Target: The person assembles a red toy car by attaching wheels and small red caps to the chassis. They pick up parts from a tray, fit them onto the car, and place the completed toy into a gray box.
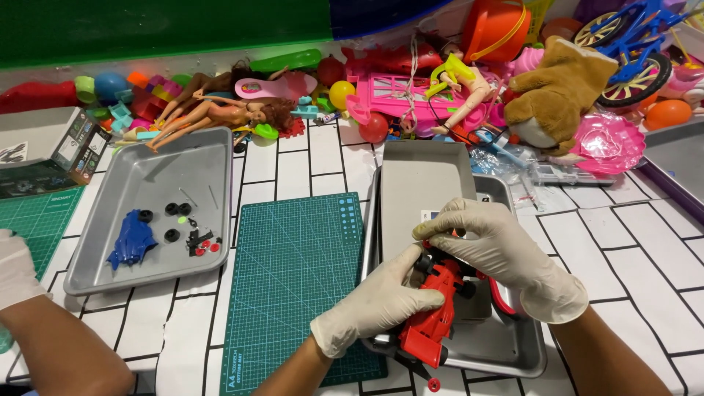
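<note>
Both gloved hands are working on a red toy racing car (433,312), which is being held just above the near edge of the metal tray (513,352) that lies right of the green cutting mat (293,271). The left hand (381,304) is wrapping its fingers around the car's body from the mat side, closed firmly on it, while the right hand (506,257) is curling over the car's far end, fingertips pinched down on a part there; exactly what they are pinching is hidden under the glove. Judging by this, the car is being taken apart, and the step in hand looks like working a piece loose at that far end; the next move would call for a steady hold by the left hand and a careful pull or twist by the right. Left of the mat, a second tray (103,271) is holding one blue car shell (132,238), four black wheels (171,235), a cluster of small red and black bits (202,243) and two thin pins. An upturned tray (422,180) is resting in the tray under the hands. Beyond the mat, a heap of toys is lying: three dolls, one plush animal (557,88), one blue toy bicycle (631,44). Another person's gloved hand (15,268) is showing far left of the mat.
</note>
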